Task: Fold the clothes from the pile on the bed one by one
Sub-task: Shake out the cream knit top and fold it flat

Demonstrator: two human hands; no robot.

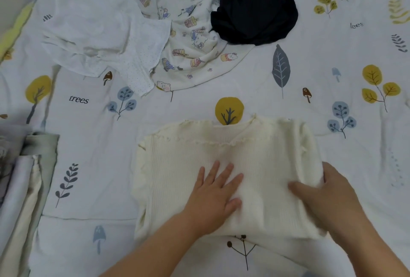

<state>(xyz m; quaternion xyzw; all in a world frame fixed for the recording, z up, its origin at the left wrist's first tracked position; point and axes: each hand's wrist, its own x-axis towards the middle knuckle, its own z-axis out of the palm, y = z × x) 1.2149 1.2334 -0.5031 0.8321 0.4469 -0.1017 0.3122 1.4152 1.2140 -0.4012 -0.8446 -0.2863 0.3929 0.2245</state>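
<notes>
1. The bedsheet (pixel 310 59) fills the view — white, printed with yellow trees, blue sprigs, grey leaves, small mushrooms and the word "trees".
2. The pile (pixel 142 32) lies at the far side: a white dotted garment (pixel 99 32), a cartoon-print cloth (pixel 190 50) and a crumpled dark garment (pixel 255 12), each overlapping the next.
3. A cream ribbed top (pixel 221 150) (frilled neckline away from the person) lies flat on the near part of the sheet.
4. Folded clothes (pixel 24 188) sit at the left edge.
5. The left hand (pixel 215 196) presses flat on the top, fingers straight — the right hand (pixel 328 199) grips its right edge, thumb on top.
</notes>
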